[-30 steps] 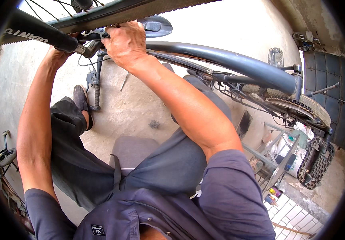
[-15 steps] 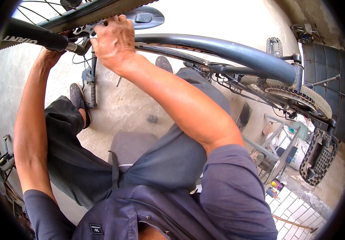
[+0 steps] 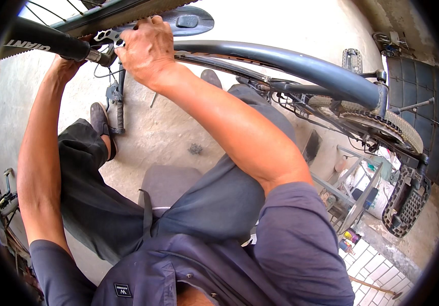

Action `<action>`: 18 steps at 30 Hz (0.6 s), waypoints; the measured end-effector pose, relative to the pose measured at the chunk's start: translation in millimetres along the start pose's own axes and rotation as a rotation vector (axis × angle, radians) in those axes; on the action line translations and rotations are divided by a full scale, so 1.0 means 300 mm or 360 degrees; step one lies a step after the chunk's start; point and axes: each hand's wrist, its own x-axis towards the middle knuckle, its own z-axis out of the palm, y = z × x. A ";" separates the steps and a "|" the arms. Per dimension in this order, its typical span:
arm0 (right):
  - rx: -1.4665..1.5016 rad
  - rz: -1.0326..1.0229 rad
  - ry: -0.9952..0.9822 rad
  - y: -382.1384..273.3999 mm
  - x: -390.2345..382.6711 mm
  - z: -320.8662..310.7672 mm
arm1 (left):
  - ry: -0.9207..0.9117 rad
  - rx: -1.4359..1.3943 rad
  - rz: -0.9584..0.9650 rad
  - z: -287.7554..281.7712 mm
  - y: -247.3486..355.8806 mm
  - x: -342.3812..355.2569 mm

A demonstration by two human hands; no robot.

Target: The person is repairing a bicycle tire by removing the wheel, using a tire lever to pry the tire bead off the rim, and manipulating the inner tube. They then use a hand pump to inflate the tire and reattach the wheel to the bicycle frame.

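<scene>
My right hand (image 3: 150, 53) is closed, its fingers bent around one end of a silver metal piece with round holes (image 3: 106, 36), just under the wheel (image 3: 94, 23). Its fingertips are partly hidden. Behind the black fork leg (image 3: 51, 41) is my left hand (image 3: 69, 66), with its fingers out of sight. A silver joint (image 3: 98, 57) on the fork lies between the two hands. Past the right hand, a dark blue-grey mudguard-like piece (image 3: 186, 21) sticks out. The bicycle's thick dark frame tube (image 3: 280, 61) runs off to the right.
Below the fork hangs a handlebar grip (image 3: 120, 115) with cables. Toward the right are the chainwheel and rear tyre (image 3: 400, 127), a black pedal (image 3: 407, 204) and a metal rack (image 3: 354, 168). A grey seat (image 3: 171, 181) is between my legs. Bicycle parts (image 3: 5, 206) lie at far left.
The whole view has shifted very slightly. Both hands stay at the fork and wheel, with my right hand still on the silver piece.
</scene>
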 end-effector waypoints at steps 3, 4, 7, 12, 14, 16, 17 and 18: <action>0.0015 -0.0012 0.0054 -0.014 -0.008 -0.009 | -0.0062 0.0023 0.0007 0.006 0.001 -0.004; -0.0003 -0.0005 0.0071 -0.012 -0.008 -0.011 | -0.0079 0.0050 0.0015 0.010 0.002 -0.004; -0.0030 0.0016 0.0058 0.019 0.010 -0.012 | -0.0117 0.0056 0.0041 0.023 0.006 -0.014; 0.0003 -0.0026 0.0152 0.066 0.056 0.001 | -0.0113 0.0066 0.0051 0.031 0.009 -0.017; 0.0066 -0.0072 0.0121 0.072 0.058 -0.006 | -0.0155 0.0078 0.0071 0.027 0.009 -0.018; 0.0065 -0.0008 0.0032 0.066 0.049 -0.018 | -0.0151 0.0090 0.0031 0.022 0.009 -0.015; 0.0067 0.0017 -0.0012 0.060 0.044 -0.024 | -0.0144 0.0096 0.0016 0.018 0.012 -0.013; 0.0036 -0.0014 0.0004 0.053 0.039 -0.030 | -0.0130 0.0102 0.0011 0.014 0.013 -0.009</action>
